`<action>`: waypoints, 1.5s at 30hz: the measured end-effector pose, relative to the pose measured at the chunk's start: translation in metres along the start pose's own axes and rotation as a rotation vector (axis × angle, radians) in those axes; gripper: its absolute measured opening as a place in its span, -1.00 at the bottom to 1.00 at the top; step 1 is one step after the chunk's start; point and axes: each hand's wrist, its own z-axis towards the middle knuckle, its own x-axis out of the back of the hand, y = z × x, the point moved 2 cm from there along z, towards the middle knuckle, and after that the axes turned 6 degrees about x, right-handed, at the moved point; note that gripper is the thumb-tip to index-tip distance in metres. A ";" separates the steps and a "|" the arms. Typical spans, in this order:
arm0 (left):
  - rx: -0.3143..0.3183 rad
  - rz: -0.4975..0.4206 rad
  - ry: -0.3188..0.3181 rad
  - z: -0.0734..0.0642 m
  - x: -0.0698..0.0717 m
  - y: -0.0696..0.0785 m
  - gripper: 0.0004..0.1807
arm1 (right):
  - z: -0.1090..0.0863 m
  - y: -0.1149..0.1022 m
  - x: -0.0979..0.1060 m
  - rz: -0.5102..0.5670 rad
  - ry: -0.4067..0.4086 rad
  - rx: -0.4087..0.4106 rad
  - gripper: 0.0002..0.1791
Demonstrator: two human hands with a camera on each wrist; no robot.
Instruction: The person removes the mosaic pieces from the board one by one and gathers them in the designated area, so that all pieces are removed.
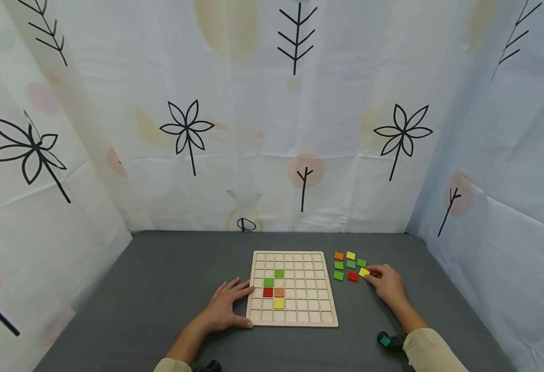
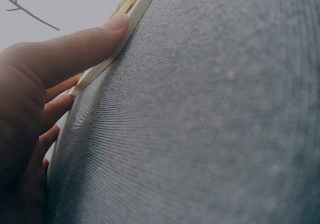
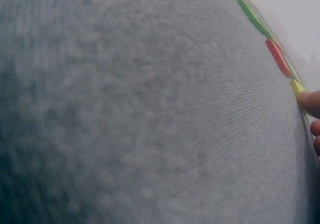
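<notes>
Yellow tile: right hand pinching; looks like picking, calling for a lift.
Board: left hand, fingers spread, touching its edge.

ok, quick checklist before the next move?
1. Left hand on the board: ok, touching its left edge.
2. Yellow tile in the right hand: ok, pinched between thumb and finger.
3. Yellow tile lifted off the table: cannot tell.
4. Straight slide to the board: not ok, the loose red tile lies between.
5. Free cells: ok, most are bare.
6. Five placed tiles, one per cell: ok.
</notes>
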 end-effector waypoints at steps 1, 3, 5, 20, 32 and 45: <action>0.000 0.002 0.000 0.000 0.000 0.000 0.03 | 0.000 0.000 0.000 -0.002 -0.004 0.001 -0.71; -0.002 0.003 0.000 0.000 0.000 0.000 0.03 | 0.000 -0.001 0.001 -0.005 -0.011 0.003 -0.71; -0.006 0.001 0.002 0.000 0.001 0.000 0.03 | 0.000 -0.002 0.002 -0.007 -0.016 0.007 -0.71; 0.004 -0.017 -0.011 -0.001 0.001 0.000 0.03 | 0.000 -0.004 0.001 0.000 -0.020 -0.013 -0.68; -0.003 -0.013 0.000 -0.001 0.002 0.002 0.03 | 0.008 -0.014 0.001 0.043 0.067 0.008 -0.75; 0.005 -0.003 -0.008 -0.001 0.002 0.003 0.04 | 0.013 -0.035 -0.002 0.145 0.063 -0.010 -0.72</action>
